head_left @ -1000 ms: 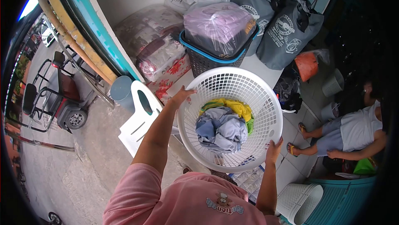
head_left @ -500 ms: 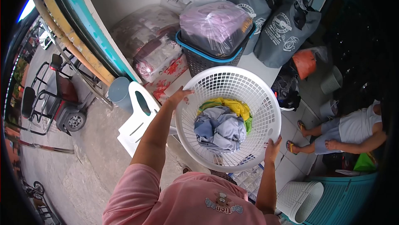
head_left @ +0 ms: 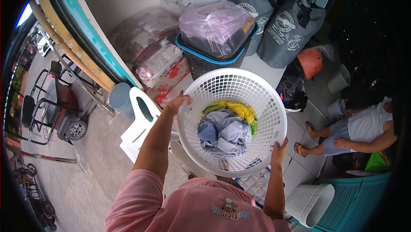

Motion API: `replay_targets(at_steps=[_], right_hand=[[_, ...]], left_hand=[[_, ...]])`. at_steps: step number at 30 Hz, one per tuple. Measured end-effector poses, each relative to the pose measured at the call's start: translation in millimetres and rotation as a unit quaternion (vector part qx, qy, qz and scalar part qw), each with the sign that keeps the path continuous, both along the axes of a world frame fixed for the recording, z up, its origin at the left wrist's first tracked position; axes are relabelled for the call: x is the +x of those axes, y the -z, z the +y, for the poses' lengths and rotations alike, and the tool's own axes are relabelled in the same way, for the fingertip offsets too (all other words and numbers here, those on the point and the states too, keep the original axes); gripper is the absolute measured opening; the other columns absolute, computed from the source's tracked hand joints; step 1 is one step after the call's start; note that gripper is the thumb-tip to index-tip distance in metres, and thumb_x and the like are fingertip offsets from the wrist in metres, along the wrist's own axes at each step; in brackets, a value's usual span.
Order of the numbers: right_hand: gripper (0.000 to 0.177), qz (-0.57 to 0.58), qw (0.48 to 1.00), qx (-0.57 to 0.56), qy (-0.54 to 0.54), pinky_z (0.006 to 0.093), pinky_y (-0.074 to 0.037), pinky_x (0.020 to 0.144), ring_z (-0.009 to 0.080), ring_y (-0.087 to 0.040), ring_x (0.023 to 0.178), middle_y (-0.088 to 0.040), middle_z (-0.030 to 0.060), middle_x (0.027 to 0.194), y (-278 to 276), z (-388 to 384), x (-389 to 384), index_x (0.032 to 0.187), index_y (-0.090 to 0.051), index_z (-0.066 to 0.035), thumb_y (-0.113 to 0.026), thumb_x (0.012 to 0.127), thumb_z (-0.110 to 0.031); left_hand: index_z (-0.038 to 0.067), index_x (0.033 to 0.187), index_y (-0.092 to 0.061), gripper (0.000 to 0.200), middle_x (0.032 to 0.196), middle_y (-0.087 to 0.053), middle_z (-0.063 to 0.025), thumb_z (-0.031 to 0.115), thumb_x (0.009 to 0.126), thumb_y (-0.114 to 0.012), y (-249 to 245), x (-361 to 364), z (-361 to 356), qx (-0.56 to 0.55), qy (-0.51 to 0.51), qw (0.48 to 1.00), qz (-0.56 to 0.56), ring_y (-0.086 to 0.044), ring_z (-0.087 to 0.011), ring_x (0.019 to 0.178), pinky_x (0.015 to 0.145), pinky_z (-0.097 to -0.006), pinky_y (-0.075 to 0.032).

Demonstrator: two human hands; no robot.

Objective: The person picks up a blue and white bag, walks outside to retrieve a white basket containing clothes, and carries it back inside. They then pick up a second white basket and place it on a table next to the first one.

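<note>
From the head view, here you are with the white basket (head_left: pixel 270 116) out in front of your chest, and it's a quiet half-second: your left grip (head_left: pixel 179 102) is closed on the rim at its left side, fingers lapped over the edge, while your right grip (head_left: pixel 279 152) pinches the rim low on the right, thumb on top. Neither has let go or slid along since the last glimpse. What's moved is mostly your view: the whole backdrop has slipped leftward, and the white basket has drifted a little that way too. Inside it, the grey-blue clothing (head_left: pixel 227 131) lies bunched over the yellow cloth (head_left: pixel 242 110), a bit of green cloth (head_left: pixel 254 128) poking out at the right, same heap as a second ago, so your load rides undisturbed. Beyond the white basket stands the dark basket (head_left: pixel 205 67) with its blue rim, plastic-wrapped bundle (head_left: pixel 214 20) on top; left of the white basket, the white chair (head_left: pixel 136 140). And over on its right, a small stir: the other person's hand (head_left: pixel 341 143) has come up onto the thigh, well apart from yours. Whether anything props the white basket from underneath, you can't tell from here.
</note>
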State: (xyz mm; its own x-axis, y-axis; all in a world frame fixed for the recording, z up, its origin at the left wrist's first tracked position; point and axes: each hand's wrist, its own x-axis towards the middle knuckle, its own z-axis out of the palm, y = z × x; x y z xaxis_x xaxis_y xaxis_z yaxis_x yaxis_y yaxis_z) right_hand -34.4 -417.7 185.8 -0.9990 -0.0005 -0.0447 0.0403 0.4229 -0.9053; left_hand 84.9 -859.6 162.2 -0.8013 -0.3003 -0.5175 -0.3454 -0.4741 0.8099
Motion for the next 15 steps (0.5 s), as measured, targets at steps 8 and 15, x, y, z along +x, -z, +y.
replay_targets(at_steps=[8, 15], right_hand=[[0.047, 0.015, 1.0, 0.017, 0.004, 0.0281, -0.045, 0.053, 0.0177, -0.054, 0.062, -0.051, 0.0155, 0.089, 1, 0, -1, 0.119, -0.028, -0.004, -0.044, 0.074, -0.003], [0.047, -0.006, 1.0, 0.006, 0.009, 0.0278, -0.045, 0.05, 0.017, -0.054, 0.059, -0.053, 0.014, 0.085, -3, -1, 1, 0.118, -0.028, -0.004, -0.045, 0.074, -0.003]], left_hand=[[0.011, 0.125, 0.025, 0.111, 0.088, -0.048, -0.0119, 0.008, 0.053, -0.059, -12, 1, 5, 0.041, -0.049, 0.998, -0.009, -0.049, -0.0234, 0.073, 0.064, -0.0414, -0.043], [0.007, 0.126, 0.021, 0.107, 0.101, -0.045, -0.0163, 0.006, 0.052, -0.056, -34, 1, 13, 0.003, -0.047, 0.998, -0.036, -0.048, -0.0262, 0.084, 0.067, -0.0419, -0.042]])
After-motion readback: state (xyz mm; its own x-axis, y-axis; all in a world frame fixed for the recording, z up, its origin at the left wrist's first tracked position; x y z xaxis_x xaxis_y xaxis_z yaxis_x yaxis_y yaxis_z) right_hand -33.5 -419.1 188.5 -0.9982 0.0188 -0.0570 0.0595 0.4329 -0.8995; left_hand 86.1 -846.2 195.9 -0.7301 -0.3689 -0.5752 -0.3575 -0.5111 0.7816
